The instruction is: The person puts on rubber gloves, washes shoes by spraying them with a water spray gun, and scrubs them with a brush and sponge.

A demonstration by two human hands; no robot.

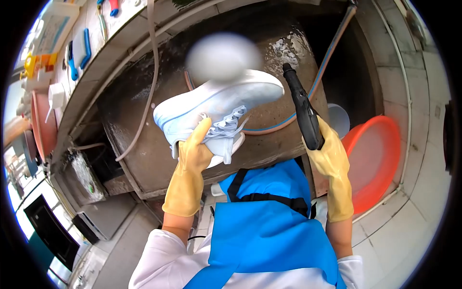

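A blue apron (274,236) lies nearest the viewer; beyond it, a pale shoe (219,98) is held over the middle of a dark slab (168,139). The left hand (190,161) pinches it at the opening; the right hand (331,156) has its grip wrapped around a black spray gun (304,113). Work appears under way: the shoe looks mostly clean, laces threaded; what remains cannot be told. The slab is stained; an orange basin (395,159) stands off its near right corner, tools (86,48) beyond its far left corner.
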